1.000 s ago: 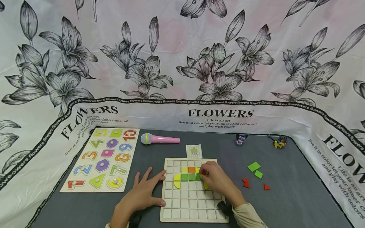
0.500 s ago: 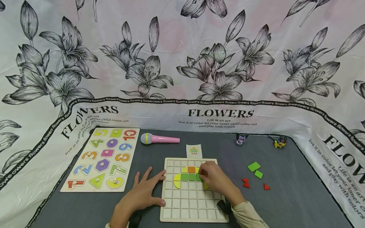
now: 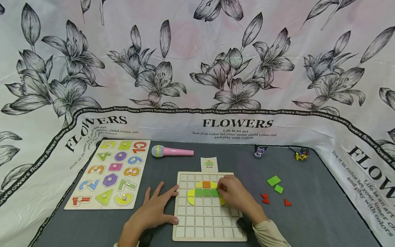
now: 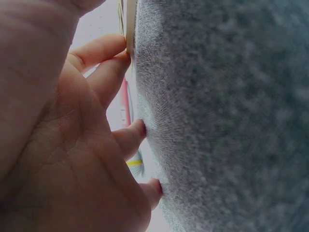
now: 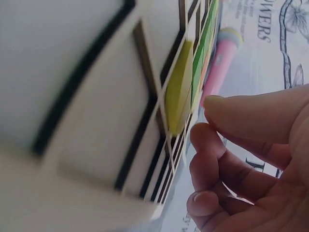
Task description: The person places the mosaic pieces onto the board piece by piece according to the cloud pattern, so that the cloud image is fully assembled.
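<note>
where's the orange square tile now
In the head view, the orange square tile sits upper middle on the pale grid board, between two curved yellow pieces, above green square tiles.

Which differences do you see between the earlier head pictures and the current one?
The right hand has shifted slightly rightward over the grid board, uncovering more of the rightmost green square. Whether it let go of anything is unclear. The left hand stays at the board's left edge; the loose green pieces, red pieces and pink microphone have not moved.

Even light; board (image 5: 101,125) partly blurred in right wrist view.
</note>
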Demonstrator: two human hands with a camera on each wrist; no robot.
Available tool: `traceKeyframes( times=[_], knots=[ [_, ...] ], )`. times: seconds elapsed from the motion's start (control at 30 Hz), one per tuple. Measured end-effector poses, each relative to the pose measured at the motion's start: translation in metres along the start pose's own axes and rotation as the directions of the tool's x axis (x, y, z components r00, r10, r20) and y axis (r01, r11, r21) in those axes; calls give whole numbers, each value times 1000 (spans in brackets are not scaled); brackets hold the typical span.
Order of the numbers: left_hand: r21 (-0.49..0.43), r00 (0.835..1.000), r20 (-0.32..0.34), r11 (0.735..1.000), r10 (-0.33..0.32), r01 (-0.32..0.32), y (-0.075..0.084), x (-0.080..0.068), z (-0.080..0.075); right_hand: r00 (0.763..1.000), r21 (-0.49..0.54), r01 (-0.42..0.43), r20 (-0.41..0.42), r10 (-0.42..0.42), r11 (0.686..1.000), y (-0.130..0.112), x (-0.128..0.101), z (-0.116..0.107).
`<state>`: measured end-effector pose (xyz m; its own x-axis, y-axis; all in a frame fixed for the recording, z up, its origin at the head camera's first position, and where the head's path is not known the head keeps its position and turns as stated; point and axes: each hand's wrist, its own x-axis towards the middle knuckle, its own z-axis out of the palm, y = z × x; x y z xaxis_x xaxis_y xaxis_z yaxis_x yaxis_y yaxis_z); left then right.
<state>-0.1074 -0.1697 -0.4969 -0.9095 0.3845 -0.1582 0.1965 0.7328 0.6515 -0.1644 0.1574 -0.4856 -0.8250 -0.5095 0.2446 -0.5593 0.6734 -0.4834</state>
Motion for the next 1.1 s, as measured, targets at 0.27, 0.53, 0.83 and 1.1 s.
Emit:
traceKeyframes(
  times=[0.27,0.53,0.83,1.1],
  knots=[
    [2,1000,-3,1000,0,0,-1,1,1,994,17,-104,-14,105,994,11,-5,-18],
    [5,1000,-8,1000,-5,5,-1,-1,2,985,1,-165,-58,164,986,28,-13,-39],
    [-1,1000,-5,1000,-13,13,1,0,1,962,-16,-247,-125,243,969,50,-25,-64],
    [1,1000,0,1000,-10,10,1,0,0,916,-4,-369,-170,363,930,82,-38,-88]
  ],
)
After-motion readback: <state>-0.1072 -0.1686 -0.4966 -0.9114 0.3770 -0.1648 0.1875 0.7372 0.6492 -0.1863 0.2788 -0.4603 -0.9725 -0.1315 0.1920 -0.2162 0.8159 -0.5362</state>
